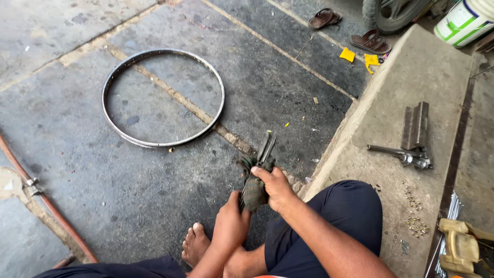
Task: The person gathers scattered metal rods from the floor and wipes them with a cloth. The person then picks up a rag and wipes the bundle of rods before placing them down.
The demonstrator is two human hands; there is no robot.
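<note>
Grimy green-grey rag (253, 189) sits between our hands, wrapped round a bundle of thin metal spokes (266, 146) whose ends stick out above it. Our right hand (275, 186) clamps the rag from the upper right side, fingers closed over the cloth. Our left hand (230, 222) grips just below it, fist closed round the lower end of the bundle; the two hands are close together, nearly touching, both shut on the same wrapped bundle.

Below the hands we see our bare foot (195, 244) on the dark stone floor (77, 170), knees in dark trousers either side.

Up and left of the hands, well apart, a bare metal wheel rim (110, 82) lies flat on the floor. Far left, a reddish hose (49, 203) with a clamp runs diagonally.

Right of the hands a raised concrete ledge (437, 67) carries a metal tool (406, 154), a folded steel piece (416, 125), and scattered small brass nipples (416, 222). More spokes (453, 203) lie at its far right edge, near a cream plastic object (460, 247).

Far above: two sandals (323, 18), yellow scraps (348, 54), a tyre (388, 15), a white bucket (463, 20).
</note>
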